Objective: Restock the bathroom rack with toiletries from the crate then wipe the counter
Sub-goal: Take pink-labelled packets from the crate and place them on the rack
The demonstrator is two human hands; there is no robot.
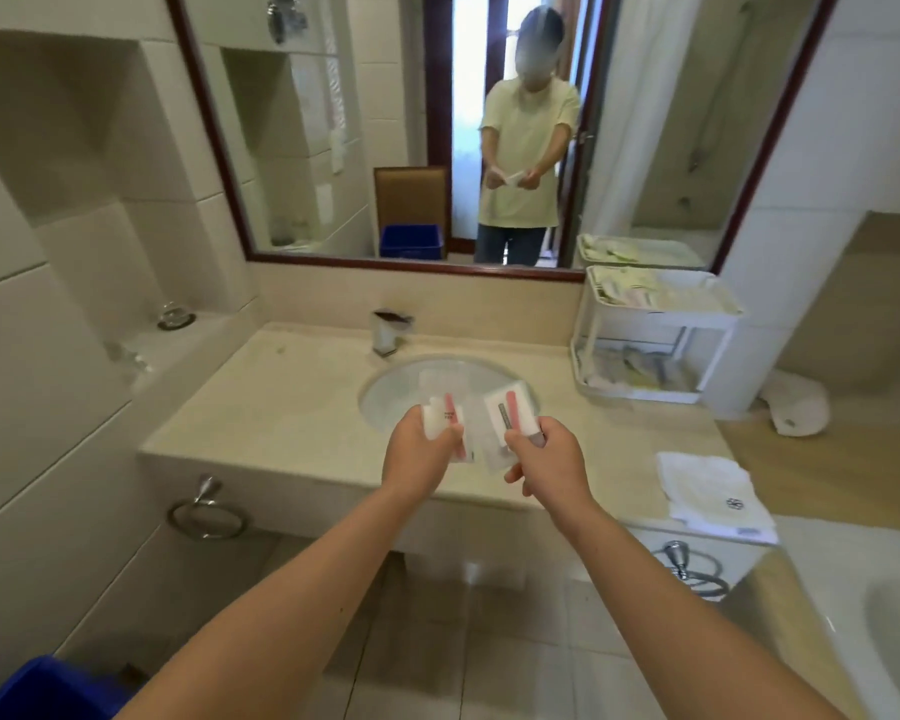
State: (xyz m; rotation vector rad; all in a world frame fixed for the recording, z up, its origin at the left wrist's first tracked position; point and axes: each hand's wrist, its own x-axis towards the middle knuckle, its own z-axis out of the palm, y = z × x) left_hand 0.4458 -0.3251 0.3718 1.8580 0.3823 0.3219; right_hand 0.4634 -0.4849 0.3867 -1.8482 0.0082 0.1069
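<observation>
My left hand [418,445] grips clear sachets with a pink strip [450,415], held over the front of the sink. Beside it, my right hand [544,459] holds another clear sachet with a pink and grey strip [505,420]. The two packets are apart, side by side. A white two-tier rack [655,317] stands at the counter's back right, with packets on both tiers. The blue crate [37,691] shows only a corner at the bottom left, on the floor.
The beige counter [261,407] holds an oval sink [385,387] and a chrome tap [388,332]. A folded white towel [713,493] lies at the counter's right end. A mirror [333,148] fills the wall behind, showing a person. A bathtub [879,615] is at the right.
</observation>
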